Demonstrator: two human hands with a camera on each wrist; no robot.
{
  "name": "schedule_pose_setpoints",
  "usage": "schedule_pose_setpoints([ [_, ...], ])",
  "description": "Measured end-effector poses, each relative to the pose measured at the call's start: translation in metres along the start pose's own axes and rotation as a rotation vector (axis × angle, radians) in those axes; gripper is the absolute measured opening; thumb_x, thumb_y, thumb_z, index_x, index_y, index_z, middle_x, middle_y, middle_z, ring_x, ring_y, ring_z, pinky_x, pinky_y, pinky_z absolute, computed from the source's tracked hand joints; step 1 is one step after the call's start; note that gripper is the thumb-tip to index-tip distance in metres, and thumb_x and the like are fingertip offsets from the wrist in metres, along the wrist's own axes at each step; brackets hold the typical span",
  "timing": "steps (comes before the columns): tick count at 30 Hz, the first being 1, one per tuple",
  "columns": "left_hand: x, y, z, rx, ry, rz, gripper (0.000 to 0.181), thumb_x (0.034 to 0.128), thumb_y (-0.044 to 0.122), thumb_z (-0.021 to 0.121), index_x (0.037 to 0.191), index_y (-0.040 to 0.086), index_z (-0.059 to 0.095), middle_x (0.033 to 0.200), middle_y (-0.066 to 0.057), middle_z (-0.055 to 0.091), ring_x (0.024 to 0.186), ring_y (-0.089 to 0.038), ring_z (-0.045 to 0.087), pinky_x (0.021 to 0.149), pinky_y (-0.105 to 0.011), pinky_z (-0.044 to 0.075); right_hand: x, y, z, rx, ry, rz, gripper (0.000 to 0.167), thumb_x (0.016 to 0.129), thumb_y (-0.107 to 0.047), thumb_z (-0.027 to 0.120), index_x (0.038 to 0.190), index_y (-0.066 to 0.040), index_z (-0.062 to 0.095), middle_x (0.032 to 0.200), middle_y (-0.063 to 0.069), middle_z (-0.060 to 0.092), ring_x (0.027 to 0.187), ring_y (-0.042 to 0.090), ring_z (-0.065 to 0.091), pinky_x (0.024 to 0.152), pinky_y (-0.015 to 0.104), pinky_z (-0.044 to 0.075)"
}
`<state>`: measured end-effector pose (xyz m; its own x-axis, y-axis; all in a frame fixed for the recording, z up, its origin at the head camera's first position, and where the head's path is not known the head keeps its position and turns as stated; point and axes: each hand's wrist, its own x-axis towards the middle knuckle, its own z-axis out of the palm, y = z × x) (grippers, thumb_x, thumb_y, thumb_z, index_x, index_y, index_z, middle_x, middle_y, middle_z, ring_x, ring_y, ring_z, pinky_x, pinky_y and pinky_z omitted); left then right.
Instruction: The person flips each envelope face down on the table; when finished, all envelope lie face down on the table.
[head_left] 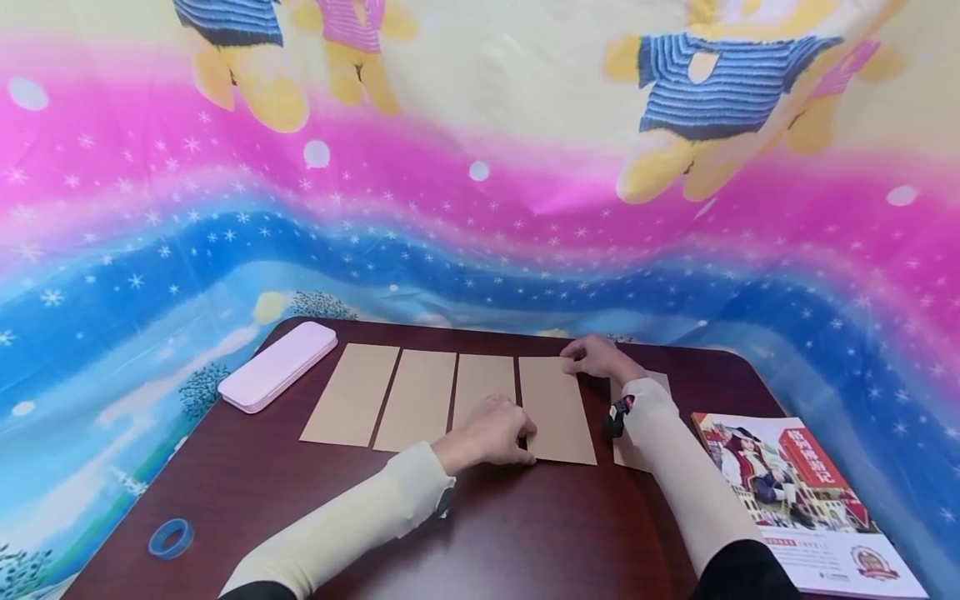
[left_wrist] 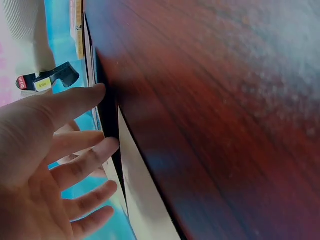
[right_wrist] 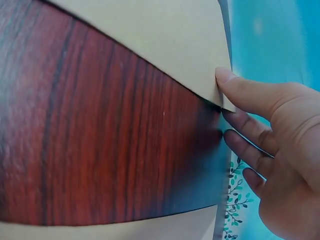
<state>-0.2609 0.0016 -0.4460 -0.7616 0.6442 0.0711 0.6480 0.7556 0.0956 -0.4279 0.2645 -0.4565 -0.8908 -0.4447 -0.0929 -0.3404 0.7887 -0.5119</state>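
Observation:
Four tan paper cards lie side by side with narrow gaps across the table, and the rightmost of these, the fourth card, has both hands at it. My right hand pinches its far right corner; in the right wrist view the thumb lies on top and a finger below. Near its lower left corner is my left hand, which covers part of the third card. The left fingers touch down by the card edges, thumb apart from them. Another card lies partly under my right forearm.
A pink pencil case lies at the far left of the dark wooden table. A roll of blue tape is at the near left. An illustrated book lies at the right. A patterned cloth hangs behind.

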Motion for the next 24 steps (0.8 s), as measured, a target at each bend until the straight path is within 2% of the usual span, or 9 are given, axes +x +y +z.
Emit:
schedule_pose_setpoints([
  [5, 0.0, 0.0, 0.001, 0.004, -0.031, -0.02, 0.034, 0.0791, 0.049, 0.085, 0.067, 0.027, 0.063, 0.063, 0.016, 0.052, 0.083, -0.014, 0.046, 0.076, -0.028, 0.038, 0.0, -0.001, 0.002, -0.029, 0.007, -0.002, 0.036, 0.097, -0.023, 0.073, 0.128, -0.007, 0.071, 0.124, 0.017, 0.071, 0.116, 0.035, 0.066, 0.096, 0.05, 0.055],
  [11, 0.002, 0.0, 0.001, -0.014, -0.046, -0.035, 0.027, 0.0789, 0.047, 0.086, 0.074, 0.027, 0.07, 0.069, 0.017, 0.058, 0.086, -0.014, 0.042, 0.075, -0.027, 0.037, -0.001, -0.003, 0.003, -0.018, 0.013, -0.011, 0.037, 0.098, -0.025, 0.071, 0.13, -0.007, 0.07, 0.13, 0.018, 0.069, 0.122, 0.037, 0.063, 0.101, 0.054, 0.052],
  [13, 0.004, 0.001, 0.0, -0.016, -0.05, -0.03, 0.026, 0.079, 0.048, 0.086, 0.078, 0.025, 0.073, 0.072, 0.016, 0.061, 0.086, -0.015, 0.044, 0.077, -0.028, 0.039, -0.003, -0.002, 0.0, -0.01, 0.007, -0.013, 0.04, 0.098, -0.027, 0.07, 0.133, -0.006, 0.068, 0.135, 0.019, 0.066, 0.126, 0.04, 0.06, 0.105, 0.056, 0.049],
  [14, 0.004, 0.002, 0.0, -0.026, -0.049, -0.026, 0.025, 0.0794, 0.048, 0.086, 0.083, 0.025, 0.076, 0.076, 0.015, 0.065, 0.088, -0.014, 0.048, 0.084, -0.029, 0.043, -0.005, -0.001, -0.002, -0.011, 0.006, -0.011, 0.042, 0.099, -0.028, 0.07, 0.134, -0.006, 0.067, 0.138, 0.019, 0.064, 0.128, 0.041, 0.059, 0.106, 0.057, 0.048],
  [17, 0.008, 0.006, -0.001, -0.066, -0.038, -0.009, 0.033, 0.081, 0.048, 0.083, 0.105, 0.025, 0.08, 0.092, 0.012, 0.072, 0.095, -0.013, 0.056, 0.101, -0.034, 0.044, -0.016, 0.008, -0.016, -0.009, 0.0, 0.011, 0.044, 0.1, -0.031, 0.067, 0.136, -0.005, 0.065, 0.145, 0.021, 0.059, 0.135, 0.044, 0.054, 0.111, 0.06, 0.044],
  [20, 0.014, 0.013, -0.002, -0.122, -0.022, 0.007, 0.05, 0.0828, 0.049, 0.082, 0.126, 0.024, 0.075, 0.107, 0.009, 0.075, 0.104, -0.01, 0.061, 0.11, -0.035, 0.042, -0.029, 0.023, -0.033, -0.008, 0.011, 0.045, 0.04, 0.101, -0.03, 0.065, 0.133, -0.006, 0.067, 0.144, 0.022, 0.06, 0.135, 0.045, 0.054, 0.111, 0.061, 0.043],
  [24, 0.03, 0.033, -0.006, -0.287, -0.045, 0.005, 0.054, 0.084, 0.048, 0.081, 0.131, 0.023, 0.072, 0.116, 0.005, 0.076, 0.111, -0.013, 0.063, 0.102, -0.029, 0.046, -0.052, 0.048, -0.056, -0.016, 0.043, 0.074, 0.038, 0.101, -0.028, 0.067, 0.128, -0.001, 0.069, 0.135, 0.023, 0.066, 0.127, 0.044, 0.059, 0.106, 0.059, 0.048],
])
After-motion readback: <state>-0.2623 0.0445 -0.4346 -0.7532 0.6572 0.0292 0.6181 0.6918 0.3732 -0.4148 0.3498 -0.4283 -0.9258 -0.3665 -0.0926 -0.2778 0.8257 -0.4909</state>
